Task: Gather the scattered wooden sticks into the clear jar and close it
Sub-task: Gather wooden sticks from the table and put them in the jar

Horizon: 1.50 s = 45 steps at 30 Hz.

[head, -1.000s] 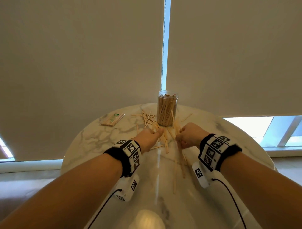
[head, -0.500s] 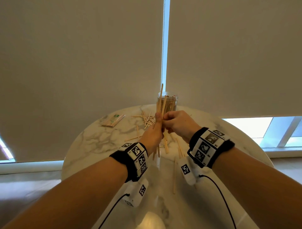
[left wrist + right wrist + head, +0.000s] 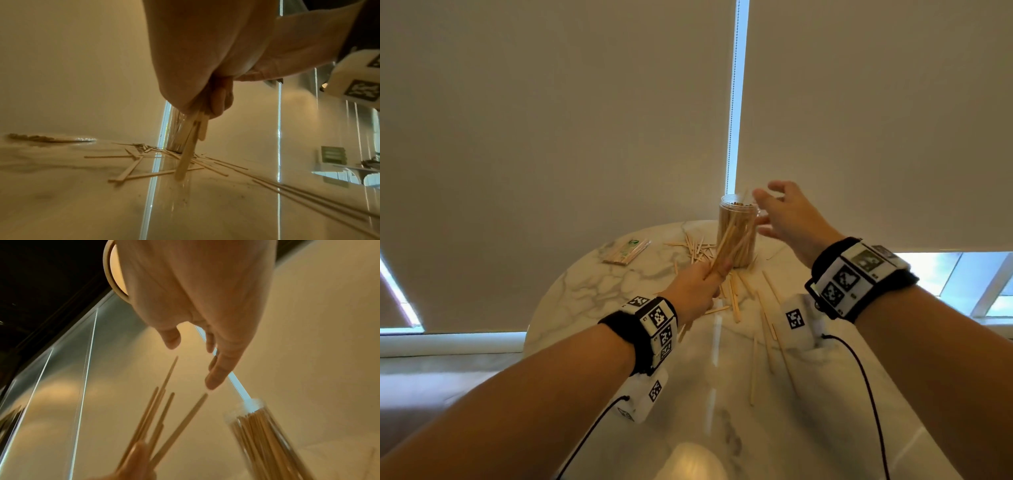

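Observation:
A clear jar [image 3: 738, 233] packed with upright wooden sticks stands lidless at the far side of the round marble table [image 3: 592, 294]; it also shows in the right wrist view as the jar [image 3: 267, 431]. My left hand [image 3: 702, 279] grips a small bundle of sticks [image 3: 727, 240] that leans up in front of the jar; the bundle's lower ends [image 3: 186, 155] hang below the fist [image 3: 207, 100]. My right hand [image 3: 780, 212] hovers open, fingers spread, just right of the jar's mouth, holding nothing. Loose sticks [image 3: 736, 298] lie scattered on the table before and left of the jar.
A wrapped pack of sticks [image 3: 627, 251] lies at the table's far left. Several longer sticks [image 3: 767, 329] stretch toward me right of centre. Roller blinds [image 3: 551, 137] hang close behind the table. No lid is in view.
Both hands rose from the table with sticks. The right hand has since let go of the bundle and moved up and right beside the jar's mouth; the left keeps the bundle.

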Available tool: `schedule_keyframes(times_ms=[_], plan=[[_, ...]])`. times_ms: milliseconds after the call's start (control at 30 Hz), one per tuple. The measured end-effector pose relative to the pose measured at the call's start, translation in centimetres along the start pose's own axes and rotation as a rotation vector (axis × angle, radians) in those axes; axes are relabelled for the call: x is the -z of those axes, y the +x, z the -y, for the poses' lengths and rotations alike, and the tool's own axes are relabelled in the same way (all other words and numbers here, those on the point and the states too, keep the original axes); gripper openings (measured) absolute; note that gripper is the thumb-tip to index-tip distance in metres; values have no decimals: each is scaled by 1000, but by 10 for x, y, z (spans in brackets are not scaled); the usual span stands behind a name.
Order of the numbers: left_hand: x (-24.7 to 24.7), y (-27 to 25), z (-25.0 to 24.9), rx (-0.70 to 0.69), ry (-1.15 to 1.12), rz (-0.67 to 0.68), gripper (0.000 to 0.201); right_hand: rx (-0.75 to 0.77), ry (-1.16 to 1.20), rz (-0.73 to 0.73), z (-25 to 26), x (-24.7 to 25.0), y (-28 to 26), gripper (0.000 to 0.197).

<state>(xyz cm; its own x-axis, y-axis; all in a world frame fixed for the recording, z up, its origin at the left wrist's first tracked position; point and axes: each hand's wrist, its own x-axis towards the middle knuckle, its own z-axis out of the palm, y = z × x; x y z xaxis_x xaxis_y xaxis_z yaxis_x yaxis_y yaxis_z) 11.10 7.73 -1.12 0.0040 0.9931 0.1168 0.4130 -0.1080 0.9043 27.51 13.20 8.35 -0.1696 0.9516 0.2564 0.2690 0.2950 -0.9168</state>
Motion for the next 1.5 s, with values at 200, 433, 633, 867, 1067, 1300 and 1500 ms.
schedule_keyframes(times_ms=[200, 433, 633, 867, 1067, 1300, 1500], plan=[[-10, -4, -18, -68, 120, 92, 32, 145, -355, -35, -5, -13, -6, 25], [-20, -14, -29, -59, 28, 182, 19, -10, -174, -33, -5, -7, -13, 15], [-21, -8, -30, 76, -64, 186, 26, 32, -113, 114, -2, -13, -20, 34], [24, 10, -7, 151, 423, 77, 24, -123, -460, 172, -29, -4, -20, 51], [55, 14, 30, 370, 1000, 105, 62, -462, -1138, 582, -55, -10, -52, 61], [30, 19, 33, 353, 1052, 120, 49, -467, -1093, 626, -67, -26, -38, 37], [25, 23, 25, 301, 1117, 183, 27, -439, -1142, 650, -68, -28, -33, 24]])
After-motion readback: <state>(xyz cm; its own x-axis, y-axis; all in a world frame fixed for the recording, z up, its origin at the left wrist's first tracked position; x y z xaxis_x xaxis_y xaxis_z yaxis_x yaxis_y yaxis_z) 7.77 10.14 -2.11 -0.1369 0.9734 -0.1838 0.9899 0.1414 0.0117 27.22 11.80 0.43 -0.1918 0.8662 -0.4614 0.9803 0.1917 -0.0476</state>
